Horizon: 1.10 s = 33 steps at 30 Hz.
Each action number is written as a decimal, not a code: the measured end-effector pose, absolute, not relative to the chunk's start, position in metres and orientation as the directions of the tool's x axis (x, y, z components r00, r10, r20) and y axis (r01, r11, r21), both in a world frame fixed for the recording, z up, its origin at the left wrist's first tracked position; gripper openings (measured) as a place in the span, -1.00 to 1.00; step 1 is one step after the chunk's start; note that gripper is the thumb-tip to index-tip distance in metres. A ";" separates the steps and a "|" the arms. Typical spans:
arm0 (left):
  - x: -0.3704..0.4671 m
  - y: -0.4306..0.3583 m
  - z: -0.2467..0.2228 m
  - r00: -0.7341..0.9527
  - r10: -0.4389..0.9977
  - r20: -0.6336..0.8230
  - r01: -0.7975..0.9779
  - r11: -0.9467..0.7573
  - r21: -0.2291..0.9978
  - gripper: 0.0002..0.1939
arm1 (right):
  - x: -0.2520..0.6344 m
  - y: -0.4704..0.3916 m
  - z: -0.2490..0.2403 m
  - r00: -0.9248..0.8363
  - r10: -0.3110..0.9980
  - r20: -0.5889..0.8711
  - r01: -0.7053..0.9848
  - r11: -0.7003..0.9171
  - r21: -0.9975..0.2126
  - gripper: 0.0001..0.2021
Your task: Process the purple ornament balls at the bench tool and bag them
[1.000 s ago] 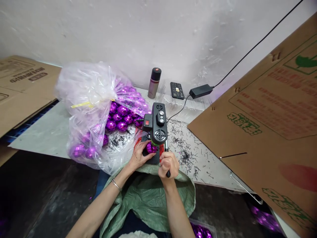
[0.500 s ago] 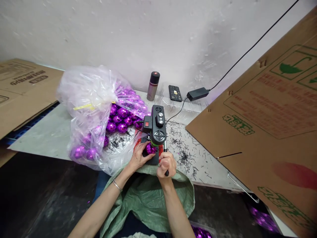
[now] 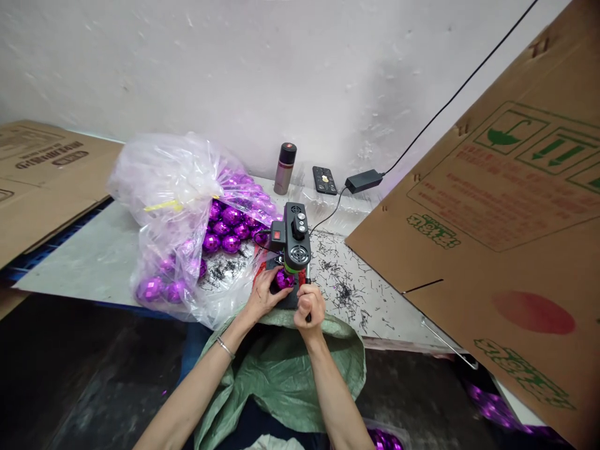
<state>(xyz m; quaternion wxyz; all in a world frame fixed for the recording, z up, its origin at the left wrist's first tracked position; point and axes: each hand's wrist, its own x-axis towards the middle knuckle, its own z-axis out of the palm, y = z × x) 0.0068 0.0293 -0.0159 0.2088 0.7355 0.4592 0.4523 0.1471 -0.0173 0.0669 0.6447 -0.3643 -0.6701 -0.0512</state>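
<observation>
A small black machine (image 3: pixel 297 231) with round vents and a red switch stands on the table. Beneath its head, my left hand (image 3: pixel 263 294) holds a shiny purple ball (image 3: pixel 284 279) between thumb and fingers, over a black base plate. Wrapped round the machine's lever on the right is my right hand (image 3: pixel 310 306); the grip mostly hides the handle. To the left lie many purple mirrored balls (image 3: pixel 230 215), partly inside a clear plastic bag (image 3: pixel 164 169). Small black bits (image 3: pixel 345 292) are scattered over the table on both sides of the machine.
Behind the machine are a spray can (image 3: pixel 284 169), a phone (image 3: pixel 324 180) and a black power adapter (image 3: pixel 364 181) with its cable. A large cardboard box (image 3: pixel 473 250) stands at the right, another cardboard sheet (image 3: pixel 51 169) at the left. Green woven cloth (image 3: pixel 281 381) hangs at the table's front.
The view has shifted slightly, showing more of the right cardboard box. My right hand, on the lever, sits a little higher and closer to the machine. My left hand keeps the ball in place.
</observation>
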 end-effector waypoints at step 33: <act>-0.085 0.089 0.057 -0.074 0.969 0.236 0.965 0.010 0.260 -0.47 | 0.142 -0.027 0.126 0.172 0.538 0.825 0.492 0.679 -0.545 -0.66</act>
